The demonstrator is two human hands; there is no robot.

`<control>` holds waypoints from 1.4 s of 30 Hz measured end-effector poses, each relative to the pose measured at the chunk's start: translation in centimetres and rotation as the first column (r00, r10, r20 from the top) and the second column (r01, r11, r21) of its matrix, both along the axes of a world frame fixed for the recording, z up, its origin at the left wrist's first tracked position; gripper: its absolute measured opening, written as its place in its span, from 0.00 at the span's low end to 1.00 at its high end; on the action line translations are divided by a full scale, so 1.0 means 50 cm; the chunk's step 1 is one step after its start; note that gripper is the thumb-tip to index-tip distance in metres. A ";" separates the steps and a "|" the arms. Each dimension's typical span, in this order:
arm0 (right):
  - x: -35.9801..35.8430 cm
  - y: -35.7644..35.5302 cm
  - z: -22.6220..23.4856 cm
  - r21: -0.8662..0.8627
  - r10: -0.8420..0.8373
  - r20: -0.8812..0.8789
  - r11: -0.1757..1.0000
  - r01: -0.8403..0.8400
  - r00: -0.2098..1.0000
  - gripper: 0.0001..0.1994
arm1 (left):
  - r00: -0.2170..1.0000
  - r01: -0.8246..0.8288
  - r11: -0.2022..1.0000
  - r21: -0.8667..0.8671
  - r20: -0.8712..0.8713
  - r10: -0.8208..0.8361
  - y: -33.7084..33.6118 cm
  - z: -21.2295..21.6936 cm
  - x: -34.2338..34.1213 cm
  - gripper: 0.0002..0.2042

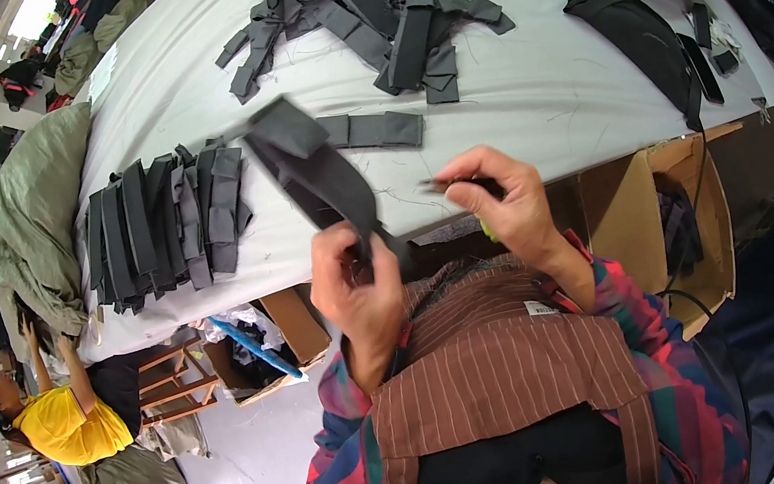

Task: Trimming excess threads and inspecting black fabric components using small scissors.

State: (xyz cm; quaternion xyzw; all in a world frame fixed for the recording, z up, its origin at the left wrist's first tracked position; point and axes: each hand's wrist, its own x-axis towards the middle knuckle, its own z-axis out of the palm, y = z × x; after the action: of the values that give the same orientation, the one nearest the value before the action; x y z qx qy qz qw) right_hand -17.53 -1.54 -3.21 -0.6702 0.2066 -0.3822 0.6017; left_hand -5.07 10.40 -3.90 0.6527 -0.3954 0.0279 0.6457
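My left hand (351,273) is closed around the lower end of a dark grey fabric strip (315,167), which rises up and to the left over the table edge, its upper end blurred. In my right hand (507,198) I grip small dark thread snips (436,185), points toward the strip but apart from it; fingers cover most of them. Behind the held strip, another grey strip (374,130) lies flat on the white-covered table (507,101). To the left is a row of similar strips (166,221) laid side by side.
A heap of loose grey strips (371,11) covers the table's far middle. At the right lie a black bag-like piece (633,36) and a phone (701,69). Cardboard boxes (622,225) stand below the table edge. A person in a yellow shirt (77,423) works at the left.
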 end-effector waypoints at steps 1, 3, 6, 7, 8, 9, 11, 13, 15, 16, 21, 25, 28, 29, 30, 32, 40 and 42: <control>-0.002 -0.011 -0.001 0.031 -0.040 0.000 0.999 0.040 0.999 0.05 | 0.994 0.062 0.963 0.264 0.070 -0.083 -0.007 -0.013 0.036 0.10; -0.004 -0.025 -0.016 0.101 -0.095 -0.044 0.990 0.099 0.995 0.06 | 0.964 0.243 0.783 0.573 -0.054 -0.260 -0.010 -0.052 0.084 0.08; -0.001 -0.036 -0.025 0.085 -0.050 -0.114 0.995 0.060 0.992 0.07 | 0.981 0.177 0.798 0.576 -0.039 -0.189 0.004 -0.046 0.076 0.09; 0.000 -0.031 -0.023 0.113 -0.030 -0.103 0.993 0.042 0.994 0.07 | 0.981 0.177 0.795 0.580 -0.041 -0.189 0.008 -0.049 0.072 0.09; 0.004 -0.023 -0.030 0.118 -0.029 -0.105 0.992 0.042 0.994 0.07 | 0.982 0.178 0.815 0.552 -0.041 -0.186 0.010 -0.055 0.070 0.10; 0.013 -0.022 -0.043 0.104 -0.030 -0.122 0.994 0.043 0.992 0.07 | 0.982 0.177 0.837 0.517 -0.037 -0.185 0.004 -0.057 0.069 0.10; 0.025 -0.027 -0.059 0.078 0.002 -0.191 0.997 0.014 0.982 0.09 | 0.981 0.170 0.834 0.525 -0.007 -0.196 -0.002 -0.057 0.064 0.10; 0.042 -0.029 -0.060 0.050 -0.006 -0.226 0.999 0.018 0.974 0.11 | 0.974 0.168 0.815 0.554 0.036 -0.225 -0.002 -0.068 0.064 0.09; 0.062 -0.034 -0.072 0.029 -0.015 -0.268 0.999 0.024 0.963 0.15 | 0.973 0.136 0.829 0.543 0.084 -0.215 -0.003 -0.078 0.058 0.09; 0.071 -0.035 -0.074 0.031 -0.013 -0.269 0.999 0.022 0.963 0.15 | 0.969 0.107 0.841 0.530 0.133 -0.207 -0.003 -0.082 0.054 0.09; 0.126 -0.028 -0.108 -0.013 0.002 -0.385 1.000 -0.007 0.923 0.19 | 0.956 0.034 0.827 0.561 0.223 -0.191 -0.010 -0.090 0.026 0.09; 0.143 -0.029 -0.124 0.005 0.029 -0.376 1.000 -0.030 0.926 0.16 | 0.963 0.031 0.853 0.522 0.212 -0.165 -0.003 -0.098 0.036 0.12; 0.135 -0.014 -0.123 0.009 0.031 -0.279 1.000 -0.030 0.960 0.17 | 0.960 0.024 0.924 0.381 0.250 -0.128 -0.018 -0.097 0.062 0.20; 0.127 -0.009 -0.117 -0.003 0.030 -0.237 1.000 -0.031 0.971 0.17 | 0.980 -0.027 0.941 0.337 0.194 -0.042 -0.022 -0.087 0.063 0.22; 0.121 -0.002 -0.109 -0.017 0.035 -0.191 0.999 -0.039 0.981 0.18 | 0.989 -0.090 0.952 0.294 0.138 0.051 -0.026 -0.070 0.063 0.24; 0.110 0.009 -0.100 -0.043 0.040 -0.185 0.998 -0.049 0.982 0.20 | 0.955 0.151 0.965 0.213 -0.284 -0.087 -0.024 -0.062 0.084 0.25; 0.093 0.033 -0.081 -0.123 -0.077 -0.137 0.991 0.060 0.987 0.22 | 0.752 0.444 0.876 0.188 -0.610 -0.249 -0.049 -0.053 0.081 0.24; 0.088 0.035 -0.085 -0.117 -0.083 -0.137 0.991 0.068 0.987 0.21 | 0.791 0.384 0.898 0.217 -0.579 -0.198 -0.052 -0.065 0.079 0.22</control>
State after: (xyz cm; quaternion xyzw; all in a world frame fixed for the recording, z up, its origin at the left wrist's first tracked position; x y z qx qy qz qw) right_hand -13.14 0.23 -7.48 -0.7202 0.2522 -0.3672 0.5319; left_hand -1.11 7.80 -7.16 0.6602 -0.2923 -0.3242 0.6112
